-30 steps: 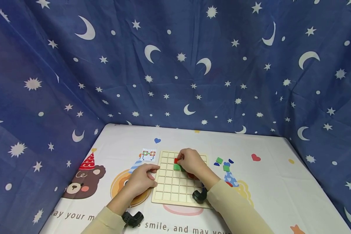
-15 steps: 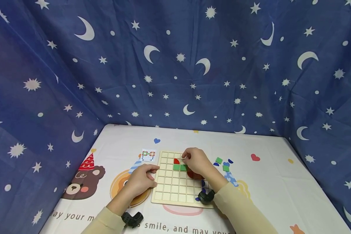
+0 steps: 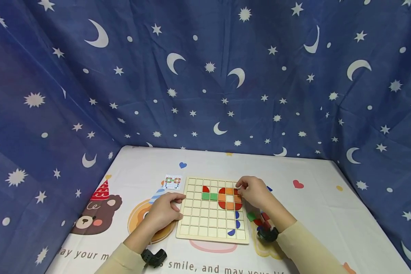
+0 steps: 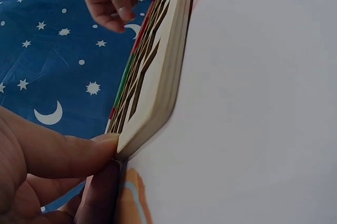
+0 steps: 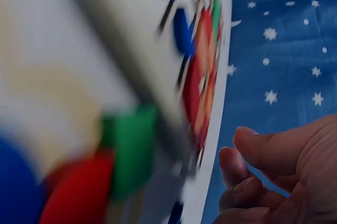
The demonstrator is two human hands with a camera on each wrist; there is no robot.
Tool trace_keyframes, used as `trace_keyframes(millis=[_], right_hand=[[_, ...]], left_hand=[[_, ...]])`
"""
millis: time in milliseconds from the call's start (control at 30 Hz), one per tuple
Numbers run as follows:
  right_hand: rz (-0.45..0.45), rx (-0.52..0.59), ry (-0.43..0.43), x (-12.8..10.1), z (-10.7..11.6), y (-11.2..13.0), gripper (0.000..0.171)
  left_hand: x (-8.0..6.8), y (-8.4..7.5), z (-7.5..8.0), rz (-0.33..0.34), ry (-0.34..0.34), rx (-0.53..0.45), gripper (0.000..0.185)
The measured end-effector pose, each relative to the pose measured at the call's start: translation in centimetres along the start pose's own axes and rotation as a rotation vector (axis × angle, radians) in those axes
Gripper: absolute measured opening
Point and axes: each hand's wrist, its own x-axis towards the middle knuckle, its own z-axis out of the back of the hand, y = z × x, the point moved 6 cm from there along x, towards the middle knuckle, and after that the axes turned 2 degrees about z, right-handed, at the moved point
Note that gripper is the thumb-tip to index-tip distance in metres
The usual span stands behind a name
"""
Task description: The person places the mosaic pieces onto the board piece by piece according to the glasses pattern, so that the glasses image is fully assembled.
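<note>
My left hand (image 3: 168, 209) rests at the left edge of a wooden grid board (image 3: 195, 220), thumb and fingers touching its side. In the left wrist view the thumb tip (image 4: 108, 142) meets the board's rim. My right hand (image 3: 255, 190) is at the board's upper right edge, by a red and orange ring of tiles (image 3: 230, 206); its fingers are loosely bent with nothing between them in the right wrist view. Left of the ring lie a red quarter-circle tile (image 3: 206, 189) and two green square tiles (image 3: 209, 196). Blue half-circle tiles (image 3: 238, 224) sit at the lower right.
A small pattern card (image 3: 172, 182) lies beyond the left hand. Loose tiles, including a green one (image 3: 251, 216) and red ones (image 3: 265, 220), lie right of the board, partly under the right forearm. A dark blue curtain (image 3: 205, 91) stands behind the white tablecloth (image 3: 315, 198).
My right hand has left the red quarter-circle tile, which stays on the board, and moved right to the board's edge, uncovering the ring and blue tiles. The left hand keeps its place.
</note>
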Motion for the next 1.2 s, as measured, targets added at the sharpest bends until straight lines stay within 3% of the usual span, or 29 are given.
trace_keyframes(millis=[400,567,933,1200], right_hand=[[-0.115,-0.102,-0.009,-2.0,2.6,-6.8,0.017],[-0.147,-0.122,-0.015,-2.5,3.2,-8.5,0.023],[-0.161,-0.107,0.023,-2.9,2.8,-8.6,0.022],[-0.128,-0.091,0.044,-2.9,2.1,-5.7,0.026]], left_hand=[[0.1,0.0,-0.2,-0.004,0.002,0.007,0.064],[0.1,-0.1,-0.1,-0.001,0.001,0.006,0.064],[0.1,-0.1,-0.1,-0.003,0.001,0.000,0.064],[0.1,0.0,-0.1,0.004,-0.001,-0.008,0.064]])
